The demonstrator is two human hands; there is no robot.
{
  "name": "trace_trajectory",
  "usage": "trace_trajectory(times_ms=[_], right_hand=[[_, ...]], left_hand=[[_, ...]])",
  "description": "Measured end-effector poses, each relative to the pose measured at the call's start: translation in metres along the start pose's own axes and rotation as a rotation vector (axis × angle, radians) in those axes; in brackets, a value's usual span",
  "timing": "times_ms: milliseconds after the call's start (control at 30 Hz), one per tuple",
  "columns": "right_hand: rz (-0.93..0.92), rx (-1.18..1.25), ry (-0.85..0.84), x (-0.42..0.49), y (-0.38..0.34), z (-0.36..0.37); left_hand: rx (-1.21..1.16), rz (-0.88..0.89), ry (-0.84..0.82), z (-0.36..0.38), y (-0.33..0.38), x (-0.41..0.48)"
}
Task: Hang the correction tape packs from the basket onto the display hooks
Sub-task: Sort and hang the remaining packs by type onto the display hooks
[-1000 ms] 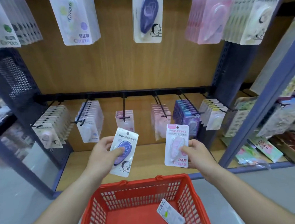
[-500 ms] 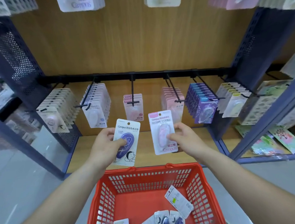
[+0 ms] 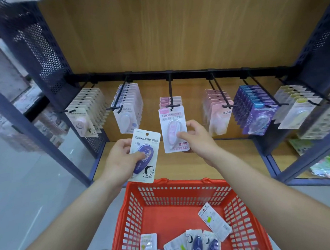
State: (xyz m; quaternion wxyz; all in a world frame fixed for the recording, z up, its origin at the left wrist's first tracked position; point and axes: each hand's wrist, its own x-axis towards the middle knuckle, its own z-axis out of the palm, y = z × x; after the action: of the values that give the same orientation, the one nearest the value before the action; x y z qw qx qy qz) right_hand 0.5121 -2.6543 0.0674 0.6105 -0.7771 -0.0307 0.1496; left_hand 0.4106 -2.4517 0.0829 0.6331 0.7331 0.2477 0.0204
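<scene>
My right hand [image 3: 196,137] grips a pink correction tape pack [image 3: 173,130] by its right edge. The pack's top sits at the tip of the middle display hook [image 3: 170,94], in front of a few matching pink packs. My left hand [image 3: 123,157] holds a white pack with a dark blue tape [image 3: 145,155] lower and to the left, thumb pressed on the blister. Below both hands stands the red basket [image 3: 182,188], with several more packs [image 3: 214,223] lying on its bottom.
A black rail [image 3: 177,74] carries several hooks of packs: cream [image 3: 84,117], pale blue [image 3: 127,111], pink [image 3: 218,113], purple [image 3: 254,111] and yellow-green [image 3: 297,109]. Dark blue perforated shelf sides stand left and right; a wooden shelf board [image 3: 181,162] lies below.
My right hand has carried the pink pack up and left to the middle hook's tip. The left hand kept its blue pack. The view has tilted down, showing more of the basket.
</scene>
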Motion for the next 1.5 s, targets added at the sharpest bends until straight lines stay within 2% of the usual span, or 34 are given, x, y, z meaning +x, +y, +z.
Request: trace_trajectory(times_ms=[300, 367, 467, 533, 633, 700, 867, 1067, 1300, 1500], right_hand=[[-0.004, -0.018, 0.100, 0.018, 0.010, 0.008], [0.024, -0.105, 0.196, 0.025, 0.011, 0.007], [0.039, -0.361, 0.286, 0.022, 0.007, 0.008], [-0.005, -0.328, 0.220, 0.008, -0.002, 0.010], [0.021, -0.013, -0.089, -0.022, -0.016, 0.020], [-0.006, 0.063, -0.197, -0.039, -0.018, 0.024], [-0.129, 0.208, -0.072, -0.062, -0.030, 0.009], [-0.327, 0.198, 0.117, -0.088, -0.067, -0.016], [-0.577, 0.198, 0.367, -0.085, -0.186, -0.078], [-0.697, 0.169, 0.434, -0.069, -0.270, -0.100]], left_hand=[[-0.017, 0.023, 0.025, -0.007, 0.001, 0.005], [-0.015, 0.042, 0.022, -0.007, 0.004, 0.005], [-0.024, 0.051, -0.003, -0.005, 0.009, 0.004], [-0.037, 0.054, -0.023, -0.002, 0.013, 0.001], [-0.044, 0.075, -0.040, 0.004, 0.020, -0.002], [-0.074, 0.097, -0.055, 0.010, 0.027, -0.005], [-0.066, 0.205, -0.104, 0.020, 0.061, -0.024], [0.250, 0.553, 0.001, 0.011, 0.102, -0.059], [0.409, 0.788, 0.141, -0.025, 0.155, -0.089], [0.427, 0.860, 0.185, -0.033, 0.169, -0.098]])
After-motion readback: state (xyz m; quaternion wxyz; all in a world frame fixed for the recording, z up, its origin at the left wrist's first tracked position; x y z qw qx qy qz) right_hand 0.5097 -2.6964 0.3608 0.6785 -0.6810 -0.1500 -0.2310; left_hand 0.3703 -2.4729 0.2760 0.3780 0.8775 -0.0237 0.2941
